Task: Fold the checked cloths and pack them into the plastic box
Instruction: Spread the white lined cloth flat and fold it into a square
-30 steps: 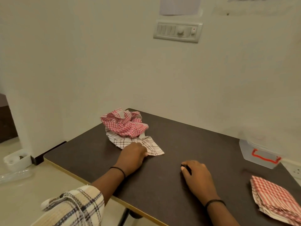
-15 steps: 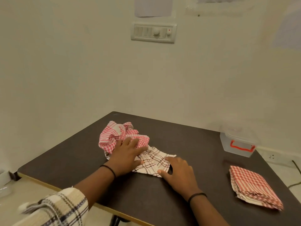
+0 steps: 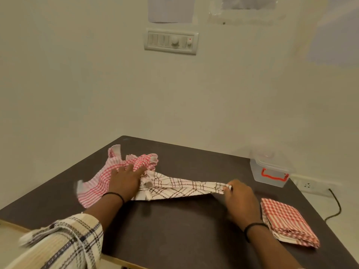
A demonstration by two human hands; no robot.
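R hand (image 3: 240, 198) pinches the white brown-lined cloth (image 3: 178, 188) by its corner, drawing it toward the table's (image 3: 184, 230) right edge, while L hand (image 3: 124, 181) presses flat, fingers apart, anchoring the crumpled red-checked cloth (image 3: 101, 181).

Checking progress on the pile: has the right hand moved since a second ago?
Yes. The right hand has left the bare table and now pinches a corner of the brown-checked cloth, drawn rightward toward the folded red cloth.

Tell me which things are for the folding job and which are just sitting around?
For the job: white cloth with brown checks, crumpled red checked cloth, folded red checked stack, clear plastic box with red handle, left hand, right hand.

Just around: wall switch panel, black cable, wall socket.
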